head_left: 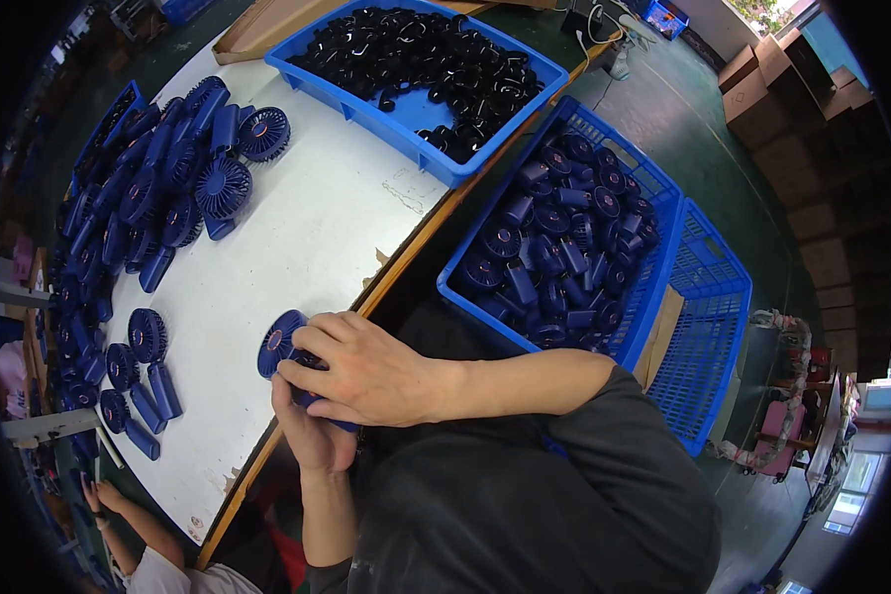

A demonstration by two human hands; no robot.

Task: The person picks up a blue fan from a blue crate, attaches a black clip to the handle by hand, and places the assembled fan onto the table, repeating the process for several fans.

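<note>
A dark blue handheld fan [279, 343] is in my two hands at the table's near edge, its round grille facing up and left. From below, my left hand [314, 438] is closed around the fan's handle. My right hand [378, 374] lies over the top with its fingers curled onto the handle just below the grille. Something dark shows between the right fingers, too covered to make out. Most of the handle is hidden by both hands. Left of them, a few loose fans [148, 337] lie on the white tabletop [297, 228].
A large pile of blue fans [139, 188] covers the table's far left. A blue tray [445, 163] of small black parts stands at the back. To my right are a crate [653, 327] full of fans and another blue crate [708, 327]. A co-worker's hands [104, 495] show at lower left.
</note>
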